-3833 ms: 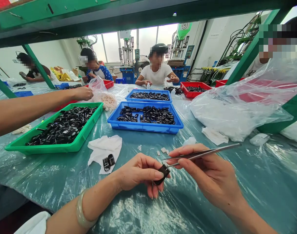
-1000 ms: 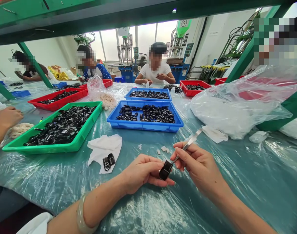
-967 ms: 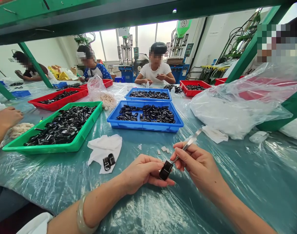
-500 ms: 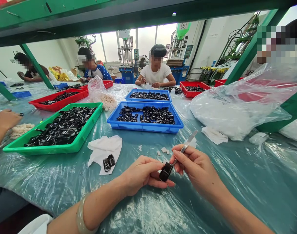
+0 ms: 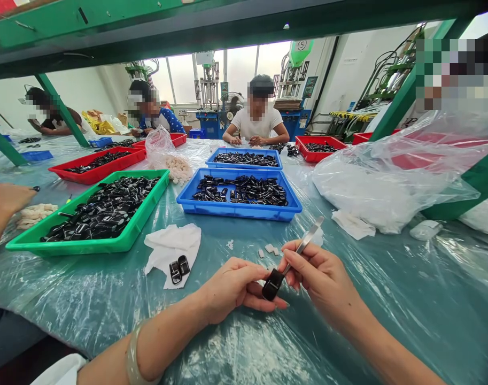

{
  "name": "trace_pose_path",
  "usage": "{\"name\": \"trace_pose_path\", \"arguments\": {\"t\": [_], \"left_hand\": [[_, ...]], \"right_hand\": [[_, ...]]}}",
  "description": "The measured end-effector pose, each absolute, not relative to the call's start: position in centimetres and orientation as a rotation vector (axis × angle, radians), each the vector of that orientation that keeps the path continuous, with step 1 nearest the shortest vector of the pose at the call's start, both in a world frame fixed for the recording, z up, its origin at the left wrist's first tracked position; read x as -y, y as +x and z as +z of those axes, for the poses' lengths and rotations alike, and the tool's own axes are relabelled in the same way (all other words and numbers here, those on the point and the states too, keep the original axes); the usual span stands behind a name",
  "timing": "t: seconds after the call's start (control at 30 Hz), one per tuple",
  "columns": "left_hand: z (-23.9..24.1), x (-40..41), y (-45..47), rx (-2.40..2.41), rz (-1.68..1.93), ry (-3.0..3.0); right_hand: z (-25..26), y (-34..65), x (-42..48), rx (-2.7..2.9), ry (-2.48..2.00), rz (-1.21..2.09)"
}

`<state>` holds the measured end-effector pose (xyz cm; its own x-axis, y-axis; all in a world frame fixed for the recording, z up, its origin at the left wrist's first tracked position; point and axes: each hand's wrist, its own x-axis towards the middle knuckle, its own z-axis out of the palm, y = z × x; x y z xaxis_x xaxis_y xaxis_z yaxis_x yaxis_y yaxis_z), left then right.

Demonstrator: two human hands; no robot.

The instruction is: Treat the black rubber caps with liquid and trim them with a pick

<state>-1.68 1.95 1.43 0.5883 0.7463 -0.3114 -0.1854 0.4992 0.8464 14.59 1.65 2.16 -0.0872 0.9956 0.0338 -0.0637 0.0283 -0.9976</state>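
My left hand (image 5: pixel 238 286) pinches a small glossy black part (image 5: pixel 272 284) with a thin silvery line, its exact kind unclear. In my right hand (image 5: pixel 314 270) is a pair of metal tweezers (image 5: pixel 309 235), their tips down at the upper right edge of the black part. Whether the tips touch it or grip anything I cannot tell. Left of my hands, two similar black parts (image 5: pixel 179 269) lie on a crumpled white cloth (image 5: pixel 173 238). Several small white pieces (image 5: pixel 271 249) lie just beyond my fingers.
Beyond my hands stands a blue tray (image 5: pixel 239 210) of black parts, with another blue tray (image 5: pixel 244 165) behind. A green tray (image 5: pixel 71 245) is heaped at left. Clear plastic bags (image 5: pixel 392 182) bulge at right. Green frame posts (image 5: pixel 412 80) flank the bench; a co-worker's hand (image 5: pixel 11 198) rests at far left.
My hands, the black part and the tweezers keep nearly the same pose. Across the table, the co-worker in white has lowered the head slightly and brought the hands down.
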Motion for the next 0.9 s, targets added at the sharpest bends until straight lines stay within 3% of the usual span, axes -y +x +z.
{"name": "trace_pose_path", "arguments": {"t": [0.9], "left_hand": [[1.93,-1.74,-1.67,-0.752,0.629,0.878]], "right_hand": [[1.77,14.48,-1.78,1.258,-1.086,1.278]]}}
